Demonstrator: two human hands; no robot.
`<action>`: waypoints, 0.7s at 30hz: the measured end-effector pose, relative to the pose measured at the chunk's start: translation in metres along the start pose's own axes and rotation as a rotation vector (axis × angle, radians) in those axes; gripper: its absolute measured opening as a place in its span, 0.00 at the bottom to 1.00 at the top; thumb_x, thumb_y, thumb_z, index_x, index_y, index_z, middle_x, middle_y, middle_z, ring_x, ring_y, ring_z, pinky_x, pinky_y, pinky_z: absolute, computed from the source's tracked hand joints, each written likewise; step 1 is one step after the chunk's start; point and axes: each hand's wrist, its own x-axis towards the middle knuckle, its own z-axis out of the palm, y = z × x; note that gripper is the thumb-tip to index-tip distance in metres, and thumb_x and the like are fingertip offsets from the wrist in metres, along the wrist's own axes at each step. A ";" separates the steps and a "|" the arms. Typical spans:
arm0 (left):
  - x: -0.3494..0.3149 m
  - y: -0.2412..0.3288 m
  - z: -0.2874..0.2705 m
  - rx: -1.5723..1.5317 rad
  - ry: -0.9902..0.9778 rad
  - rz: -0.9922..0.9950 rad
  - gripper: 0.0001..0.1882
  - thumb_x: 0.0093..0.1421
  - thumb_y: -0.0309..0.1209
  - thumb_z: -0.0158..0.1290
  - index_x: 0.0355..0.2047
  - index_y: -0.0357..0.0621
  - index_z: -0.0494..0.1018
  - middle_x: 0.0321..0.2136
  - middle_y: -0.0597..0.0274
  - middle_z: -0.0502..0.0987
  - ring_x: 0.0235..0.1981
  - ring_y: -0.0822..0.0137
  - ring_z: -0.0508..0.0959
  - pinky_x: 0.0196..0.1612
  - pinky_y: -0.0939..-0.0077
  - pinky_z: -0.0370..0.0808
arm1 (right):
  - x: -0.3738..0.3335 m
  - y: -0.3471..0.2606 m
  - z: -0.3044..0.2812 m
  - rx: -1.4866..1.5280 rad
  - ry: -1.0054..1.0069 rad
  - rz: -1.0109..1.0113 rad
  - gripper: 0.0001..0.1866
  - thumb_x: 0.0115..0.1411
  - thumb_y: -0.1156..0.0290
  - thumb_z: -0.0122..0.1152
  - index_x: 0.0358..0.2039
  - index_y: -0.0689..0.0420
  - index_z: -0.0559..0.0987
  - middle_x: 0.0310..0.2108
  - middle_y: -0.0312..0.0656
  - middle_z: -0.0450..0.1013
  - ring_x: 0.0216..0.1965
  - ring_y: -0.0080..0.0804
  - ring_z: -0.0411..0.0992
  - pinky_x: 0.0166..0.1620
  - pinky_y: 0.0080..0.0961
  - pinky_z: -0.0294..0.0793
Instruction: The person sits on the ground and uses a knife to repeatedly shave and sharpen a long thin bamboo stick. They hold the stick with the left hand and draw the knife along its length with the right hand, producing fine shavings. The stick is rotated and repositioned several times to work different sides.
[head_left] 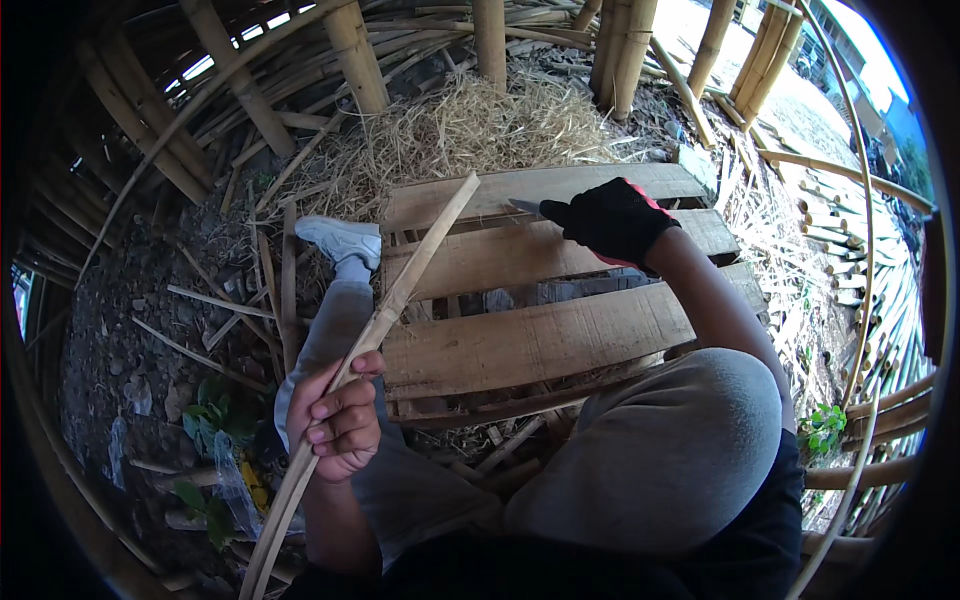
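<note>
My bare left hand (pixel 338 415) is closed around a long, flat bamboo strip (pixel 400 285). The strip slants from the lower left up to its free end over the far planks. On my right hand (pixel 612 222) is a black glove with red on it, and its fingers are wrapped round a knife. Only the knife's blade (pixel 523 206) shows, pointing left; the glove hides the handle. The blade is apart from the strip. Below both hands lies a low slatted wooden platform (pixel 530 340) made of several planks with gaps between them.
A heap of pale shavings (pixel 470 130) lies beyond the platform, among upright bamboo poles (pixel 490 45). Cut bamboo pieces (pixel 880 320) are stacked at the right. My shoe (pixel 345 240) rests left of the platform, and my bent knee (pixel 690 420) rises at its near right. Green leaves (pixel 205 415) grow lower left.
</note>
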 end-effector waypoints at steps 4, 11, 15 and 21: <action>0.005 -0.001 -0.001 -0.010 0.011 -0.015 0.10 0.75 0.35 0.32 0.45 0.41 0.56 0.15 0.66 0.70 0.07 0.80 0.68 0.07 0.89 0.63 | -0.006 -0.005 -0.006 -0.037 0.118 -0.183 0.21 0.67 0.66 0.56 0.61 0.45 0.74 0.30 0.42 0.80 0.32 0.39 0.80 0.34 0.36 0.79; 0.004 -0.003 0.001 0.002 0.018 -0.006 0.10 0.75 0.35 0.32 0.45 0.41 0.57 0.15 0.66 0.70 0.07 0.80 0.68 0.07 0.89 0.63 | 0.009 -0.011 -0.010 -0.163 0.163 -0.074 0.23 0.66 0.69 0.54 0.62 0.45 0.73 0.31 0.41 0.79 0.32 0.40 0.79 0.33 0.37 0.78; 0.006 -0.003 0.003 0.000 0.015 -0.006 0.10 0.75 0.35 0.32 0.45 0.41 0.57 0.15 0.66 0.70 0.07 0.80 0.68 0.07 0.89 0.63 | 0.016 -0.013 -0.001 -0.303 0.165 -0.279 0.25 0.65 0.73 0.52 0.63 0.45 0.72 0.31 0.40 0.78 0.31 0.39 0.79 0.32 0.35 0.78; 0.002 0.000 0.001 -0.004 0.014 0.006 0.09 0.75 0.35 0.33 0.44 0.41 0.57 0.15 0.65 0.70 0.07 0.80 0.67 0.07 0.89 0.62 | 0.017 -0.012 -0.011 -0.214 0.205 -0.187 0.26 0.65 0.76 0.52 0.64 0.49 0.70 0.28 0.41 0.76 0.30 0.38 0.78 0.33 0.35 0.78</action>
